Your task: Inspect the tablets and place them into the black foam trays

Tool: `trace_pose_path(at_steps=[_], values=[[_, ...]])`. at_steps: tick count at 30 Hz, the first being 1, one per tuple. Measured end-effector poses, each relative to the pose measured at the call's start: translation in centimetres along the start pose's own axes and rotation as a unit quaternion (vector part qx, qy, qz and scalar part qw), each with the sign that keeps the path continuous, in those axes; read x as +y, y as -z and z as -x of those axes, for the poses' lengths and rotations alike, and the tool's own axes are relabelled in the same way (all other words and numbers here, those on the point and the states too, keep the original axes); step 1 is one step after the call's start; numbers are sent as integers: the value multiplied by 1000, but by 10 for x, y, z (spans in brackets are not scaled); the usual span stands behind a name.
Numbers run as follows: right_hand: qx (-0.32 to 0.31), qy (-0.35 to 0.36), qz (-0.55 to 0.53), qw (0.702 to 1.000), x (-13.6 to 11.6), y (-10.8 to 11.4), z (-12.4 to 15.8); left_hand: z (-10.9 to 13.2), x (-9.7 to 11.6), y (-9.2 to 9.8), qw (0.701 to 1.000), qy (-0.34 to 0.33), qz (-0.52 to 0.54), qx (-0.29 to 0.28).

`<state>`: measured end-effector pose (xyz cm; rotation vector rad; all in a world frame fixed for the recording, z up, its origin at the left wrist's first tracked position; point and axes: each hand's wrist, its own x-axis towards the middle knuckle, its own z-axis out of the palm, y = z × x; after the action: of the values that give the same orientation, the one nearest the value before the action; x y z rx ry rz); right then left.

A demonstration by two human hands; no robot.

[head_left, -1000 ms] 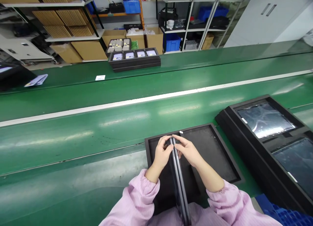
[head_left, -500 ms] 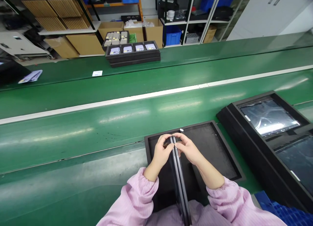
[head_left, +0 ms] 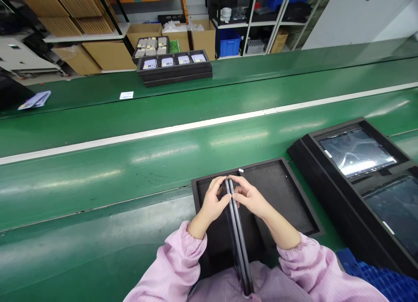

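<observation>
Two thin dark flat panels (head_left: 239,241) stand on edge side by side, their far ends between my hands and their near ends close to my body. My left hand (head_left: 214,200) grips the left panel at its far end, thumb on the near edge and fingers curled over the far corner. On the other side, my right hand (head_left: 248,196) holds the right panel in the same way. A narrow gap shows between the panels at the top. Beneath them lies a black tray (head_left: 284,197) with a divider and a small white label on its rim.
At the right, stacked black trays (head_left: 326,176) hold glossy screens (head_left: 357,152). Blue textured material (head_left: 379,271) lies at the lower right. Across the green bench (head_left: 156,158) are trays of small cards (head_left: 176,71), a white label (head_left: 126,95) and loose cards (head_left: 35,100).
The far ends of the two panels have come slightly apart, with my hands still on them. The whole view has shifted a little.
</observation>
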<state>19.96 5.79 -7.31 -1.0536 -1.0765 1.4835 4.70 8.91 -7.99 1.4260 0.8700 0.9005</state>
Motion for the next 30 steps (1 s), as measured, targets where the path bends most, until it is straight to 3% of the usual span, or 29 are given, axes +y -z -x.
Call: trace_pose_path(at_steps=[7,11,16,19,21,25,30], values=[[-46,-12,12,999,1,4,4,1,-1,3,999,-5,-13,-33],[-11,17,80,997,5,-1,15,10,-7,-1,1000,-10,-25,-12],[69,115,167,977,44,-17,60,72,-42,-26,996,-38,-59,54],[100,99,170,975,64,-23,78,110,-63,-39,996,-32,-59,61],[102,85,174,976,65,-24,83,120,-66,-43,995,-44,-71,60],[91,44,202,974,45,-26,90,106,-54,-42,991,-58,-94,79],[-10,-113,303,946,13,-40,107,79,-50,-42,984,101,-17,149]])
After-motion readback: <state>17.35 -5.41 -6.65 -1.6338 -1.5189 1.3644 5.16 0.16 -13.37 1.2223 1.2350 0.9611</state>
